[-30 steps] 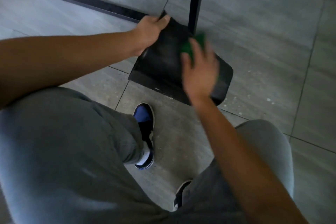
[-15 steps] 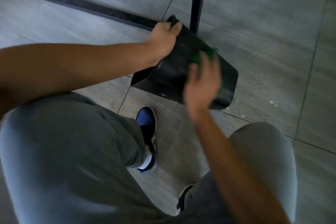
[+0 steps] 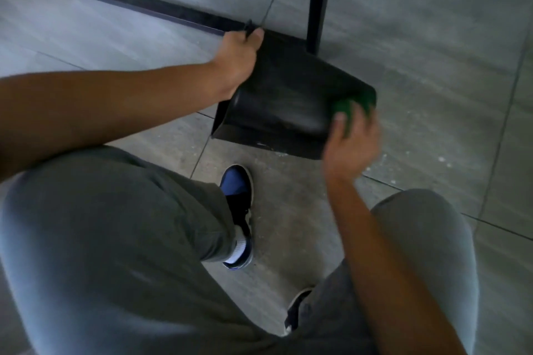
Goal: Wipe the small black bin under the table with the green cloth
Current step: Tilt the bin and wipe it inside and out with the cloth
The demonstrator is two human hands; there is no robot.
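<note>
Black bin [image 3: 277, 98] tipped on its side on the tiled floor [image 3: 418, 46], beside a black table leg [image 3: 318, 0]. Left hand [image 3: 238, 59] grips its upper edge, fingers curled. Right hand [image 3: 350, 140], motion-blurred, presses the green cloth [image 3: 344, 108] against the bin's right end, fingers curled round it.

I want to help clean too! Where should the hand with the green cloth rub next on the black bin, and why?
Probably back across the side toward the left hand, which grips the tilted bin at its rim. The right hand presses the green cloth at the far corner.
</note>
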